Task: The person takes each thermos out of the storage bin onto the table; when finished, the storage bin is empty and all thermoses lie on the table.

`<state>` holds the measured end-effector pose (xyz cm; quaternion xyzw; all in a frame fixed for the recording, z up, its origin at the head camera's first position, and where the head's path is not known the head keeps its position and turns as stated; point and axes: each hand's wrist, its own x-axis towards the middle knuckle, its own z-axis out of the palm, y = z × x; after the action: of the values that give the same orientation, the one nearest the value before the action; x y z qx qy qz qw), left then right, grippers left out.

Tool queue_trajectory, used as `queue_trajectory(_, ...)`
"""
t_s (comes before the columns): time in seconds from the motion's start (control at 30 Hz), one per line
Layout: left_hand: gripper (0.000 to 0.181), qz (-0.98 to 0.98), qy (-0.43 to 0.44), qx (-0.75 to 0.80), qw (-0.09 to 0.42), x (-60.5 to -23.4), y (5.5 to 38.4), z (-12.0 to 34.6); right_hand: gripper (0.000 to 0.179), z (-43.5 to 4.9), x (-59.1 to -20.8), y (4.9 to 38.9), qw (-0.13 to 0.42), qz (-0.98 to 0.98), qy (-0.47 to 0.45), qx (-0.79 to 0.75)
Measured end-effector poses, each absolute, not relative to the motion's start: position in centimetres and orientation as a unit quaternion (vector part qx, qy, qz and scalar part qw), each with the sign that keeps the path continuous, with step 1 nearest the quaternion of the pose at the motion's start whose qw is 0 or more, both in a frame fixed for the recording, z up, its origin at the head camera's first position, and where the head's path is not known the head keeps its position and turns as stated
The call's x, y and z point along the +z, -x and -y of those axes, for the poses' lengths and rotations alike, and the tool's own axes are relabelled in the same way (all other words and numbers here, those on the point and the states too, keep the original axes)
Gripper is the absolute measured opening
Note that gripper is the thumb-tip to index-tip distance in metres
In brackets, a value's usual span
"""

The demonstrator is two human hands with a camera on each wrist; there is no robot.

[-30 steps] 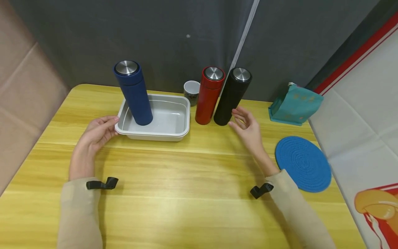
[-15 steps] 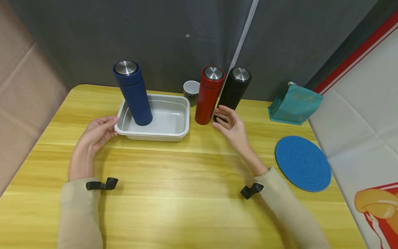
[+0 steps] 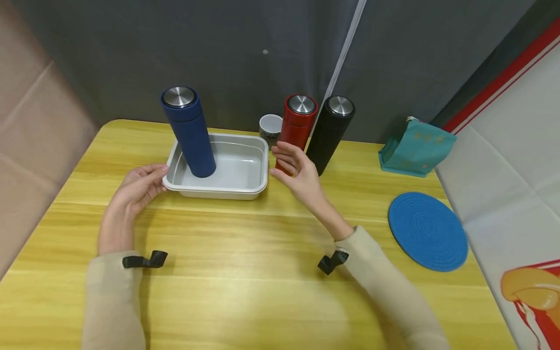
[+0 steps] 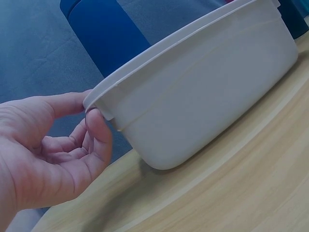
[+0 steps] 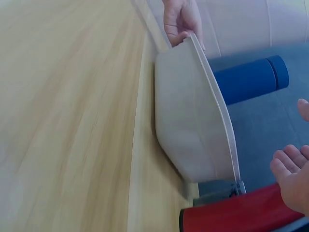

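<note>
My left hand (image 3: pixel 139 189) pinches the left rim of a white plastic tub (image 3: pixel 239 165) between thumb and forefinger, the other fingers curled below, as the left wrist view shows. Inside the tub, toward its left end, a blue thermos (image 3: pixel 190 136) with a steel-topped lid stands upright. In front of a red thermos (image 3: pixel 299 125) is my right hand (image 3: pixel 298 172), fingers loosely bent and thumb apart, with nothing in its grasp. It covers the red thermos's lower part in the head view, and its fingertips are near the tub's right end. A black thermos (image 3: pixel 329 138) stands just to the right.
A small patterned cup (image 3: pixel 271 125) sits behind the tub's right corner. Farther right are a teal pouch (image 3: pixel 415 148) and a round blue woven mat (image 3: pixel 428 231). A grey curtain (image 3: pixel 245 58) hangs along the back of the wooden table (image 3: pixel 227 272).
My right hand has moved left, from beside the black thermos, across it, to in front of the red thermos. The left hand keeps its pinch on the tub, which has stayed put.
</note>
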<state>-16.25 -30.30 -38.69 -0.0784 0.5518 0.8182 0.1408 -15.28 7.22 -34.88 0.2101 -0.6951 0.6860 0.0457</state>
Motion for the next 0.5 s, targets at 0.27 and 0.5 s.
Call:
queue_trajectory(0.27, 0.006, -0.558, 0.079, 0.814, 0.141, -38.9, 16.3, 30.4, 0.055, -4.8, -33.0, 14.9, 0.025, 0.697, -0.230, 0.679)
queue_trajectory(0.5, 0.009, -0.564, 0.079, 0.810, 0.143, -38.8, 16.3, 30.6, 0.055, -2.4, -32.2, 15.0, 0.024, 0.703, -0.250, 0.665)
